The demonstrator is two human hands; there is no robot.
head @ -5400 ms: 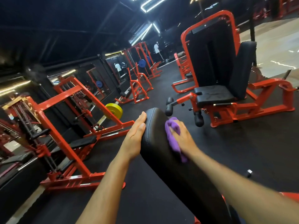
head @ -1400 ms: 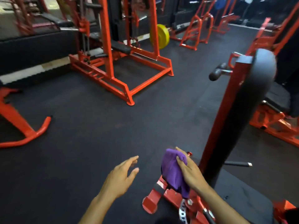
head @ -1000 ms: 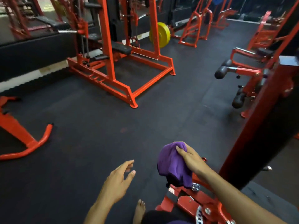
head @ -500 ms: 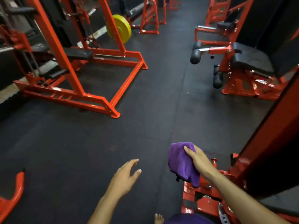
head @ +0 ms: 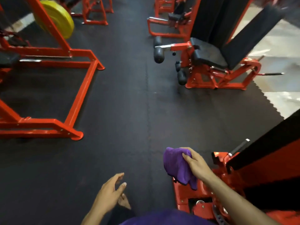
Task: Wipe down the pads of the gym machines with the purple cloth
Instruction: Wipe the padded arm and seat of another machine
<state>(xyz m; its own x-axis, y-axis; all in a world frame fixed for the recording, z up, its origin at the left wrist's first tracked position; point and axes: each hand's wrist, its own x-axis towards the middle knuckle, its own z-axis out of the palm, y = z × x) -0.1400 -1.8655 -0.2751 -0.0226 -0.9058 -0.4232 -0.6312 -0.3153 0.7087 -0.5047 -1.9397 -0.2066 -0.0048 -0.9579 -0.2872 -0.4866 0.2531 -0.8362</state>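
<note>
right hand [head: 197, 164]: fingers curled over the top of a crumpled purple microfibre cloth [head: 177, 166], gripping it in the air; the loose cloth hangs below the palm, above the black rubber tile floor [head: 129, 111].
left hand [head: 110, 192]: holds nothing, fingers relaxed and slightly spread, lower than the right hand and to its left, over the floor; a bare foot [head: 124, 201] shows just beneath it.
beside the right hand, to its right: red steel machine base [head: 203, 195] with a slanted black upholstered pad [head: 266, 143] rising above it; cloth apart from this pad.
well ahead of the right hand: red-framed seat machine [head: 215, 78] with black cushioned seat pad [head: 208, 53] and black roller pads [head: 159, 54].
ahead of the left hand, well apart: red steel rack frame [head: 78, 98] carrying a round yellow weight plate [head: 56, 20].
</note>
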